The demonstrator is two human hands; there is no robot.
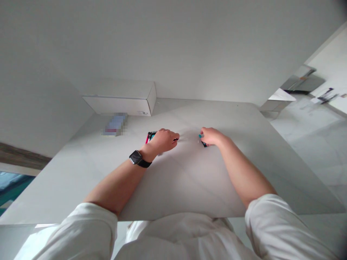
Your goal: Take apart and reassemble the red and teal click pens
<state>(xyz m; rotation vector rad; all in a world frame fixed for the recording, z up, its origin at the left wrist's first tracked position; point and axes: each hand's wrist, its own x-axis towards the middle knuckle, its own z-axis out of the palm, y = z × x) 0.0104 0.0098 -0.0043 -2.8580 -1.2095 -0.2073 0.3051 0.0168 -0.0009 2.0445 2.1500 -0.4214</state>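
Note:
My left hand (166,139), with a black smartwatch (135,157) on its wrist, is over the table left of centre. Its fingers are closed around a small dark item (175,139), and a thin pale sliver points right from it. Partly hidden under this hand lie several slim pen-like sticks (148,137) in red, black and teal. To the right, my right hand (210,136) is closed, thumb and fingers pinched by a small teal piece (200,136). Just below those fingers, a small black object (204,144) shows, mostly covered by the hand.
A long white box (116,104) stands against the wall at the back left of the pale table (179,187). In front of it lies a blurred-out bluish packet (116,123). The table's right edge drops to a tiled floor (309,133).

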